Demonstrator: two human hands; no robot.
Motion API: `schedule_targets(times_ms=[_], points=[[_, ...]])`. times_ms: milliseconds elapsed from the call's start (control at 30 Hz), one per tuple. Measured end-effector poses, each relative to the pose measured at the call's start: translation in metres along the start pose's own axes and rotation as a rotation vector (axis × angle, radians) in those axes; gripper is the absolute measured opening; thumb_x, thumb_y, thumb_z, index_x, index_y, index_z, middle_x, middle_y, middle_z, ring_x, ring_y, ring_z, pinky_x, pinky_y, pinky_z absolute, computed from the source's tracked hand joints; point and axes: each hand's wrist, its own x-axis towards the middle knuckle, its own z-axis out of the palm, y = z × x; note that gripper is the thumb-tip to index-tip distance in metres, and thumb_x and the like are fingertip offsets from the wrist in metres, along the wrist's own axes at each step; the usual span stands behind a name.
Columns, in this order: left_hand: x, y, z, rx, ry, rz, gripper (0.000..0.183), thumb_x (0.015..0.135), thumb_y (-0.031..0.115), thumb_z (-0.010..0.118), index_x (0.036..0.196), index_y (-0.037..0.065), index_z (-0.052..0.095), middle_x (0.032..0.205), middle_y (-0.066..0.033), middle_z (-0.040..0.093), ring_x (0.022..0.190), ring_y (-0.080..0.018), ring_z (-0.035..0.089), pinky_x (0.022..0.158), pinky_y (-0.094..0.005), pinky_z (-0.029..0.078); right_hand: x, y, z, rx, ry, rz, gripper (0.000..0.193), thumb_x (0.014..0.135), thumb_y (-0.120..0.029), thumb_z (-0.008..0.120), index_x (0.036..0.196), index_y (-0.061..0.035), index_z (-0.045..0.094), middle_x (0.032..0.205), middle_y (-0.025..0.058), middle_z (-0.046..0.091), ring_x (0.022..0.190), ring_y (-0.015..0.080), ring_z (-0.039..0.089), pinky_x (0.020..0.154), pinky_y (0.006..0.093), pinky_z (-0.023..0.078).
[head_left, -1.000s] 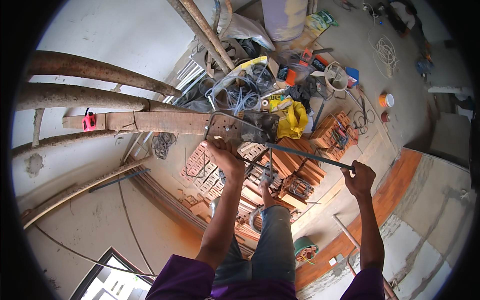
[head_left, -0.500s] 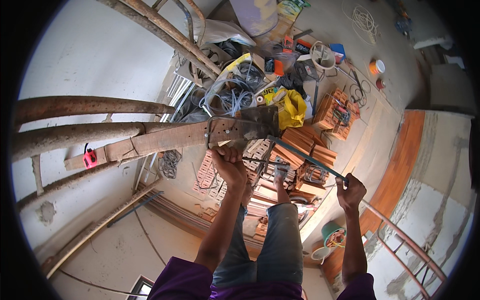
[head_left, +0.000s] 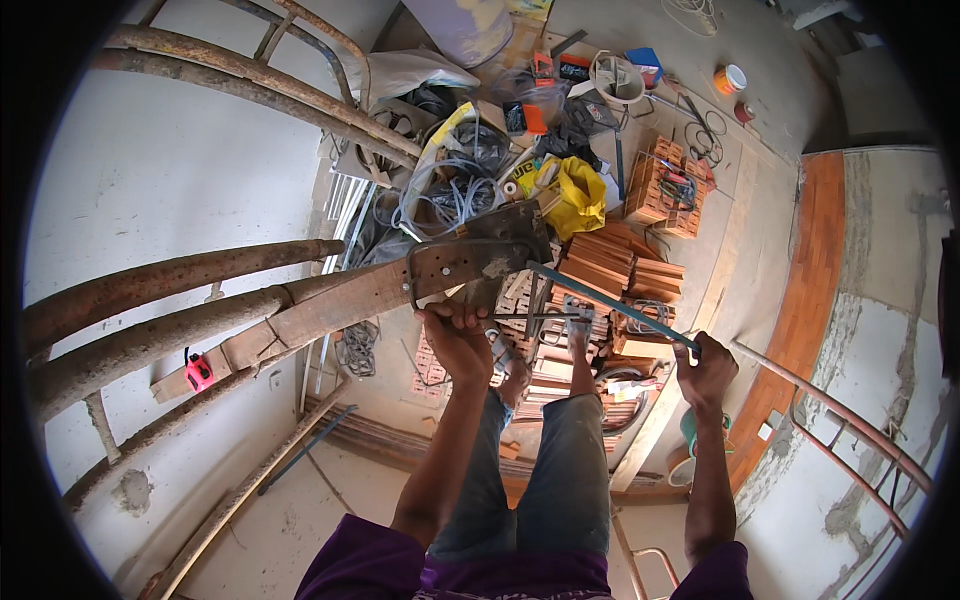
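Note:
My left hand (head_left: 457, 340) is closed round a thin bent steel rod (head_left: 545, 317), just below a wooden board (head_left: 330, 295). Part of the bent rod loops over the board's end, beside bolt heads and a dark metal plate (head_left: 515, 225). My right hand (head_left: 707, 370), out to the right, is wrapped round the end of a long blue-green metal bar (head_left: 610, 302). The bar's other end meets the rod at the edge of the plate; my view does not show exactly how they engage. A pink tape measure (head_left: 198, 371) sits at the board's left end.
Rusty scaffold pipes (head_left: 170, 330) run under and beside the board. On the floor below are stacked red bricks (head_left: 665, 190), a yellow bag (head_left: 577, 200), coiled clear hose (head_left: 460, 195) and a bucket (head_left: 617, 80). A scaffold rail (head_left: 830, 405) stands at right.
The whole view has shifted, so the pipes and floor appear moved. Both hands keep their grips on the steel rod and the metal bar, with little visible movement.

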Motion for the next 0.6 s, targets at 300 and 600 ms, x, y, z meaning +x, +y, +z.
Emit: schedule_targets(times_ms=[300, 600], points=[[0.001, 0.034, 0.002, 0.182, -0.007, -0.169, 0.028, 0.102, 0.038, 0.044, 0.102, 0.011, 0.052, 0.083, -0.0054, 0.059, 0.089, -0.0238, 0.061, 0.087, -0.0430, 0.052, 0.032, 0.007, -0.011, 0.037, -0.080, -0.089, 0.043, 0.077, -0.042, 0.075, 0.064, -0.0091, 0.052, 0.053, 0.0088, 0.048, 0.048, 0.0289, 0.051, 0.047, 0.0409, 0.039], [0.001, 0.040, 0.004, 0.224, 0.003, -0.209, 0.027, 0.105, 0.035, 0.038, 0.110, 0.011, 0.050, 0.086, -0.0058, 0.060, 0.089, -0.0231, 0.064, 0.084, -0.0415, 0.054, 0.081, 0.029, 0.000, 0.136, -0.155, -0.249, 0.038, 0.069, -0.031, 0.082, 0.065, -0.0086, 0.052, 0.057, 0.0091, 0.052, 0.051, 0.0295, 0.053, 0.049, 0.0398, 0.040]])
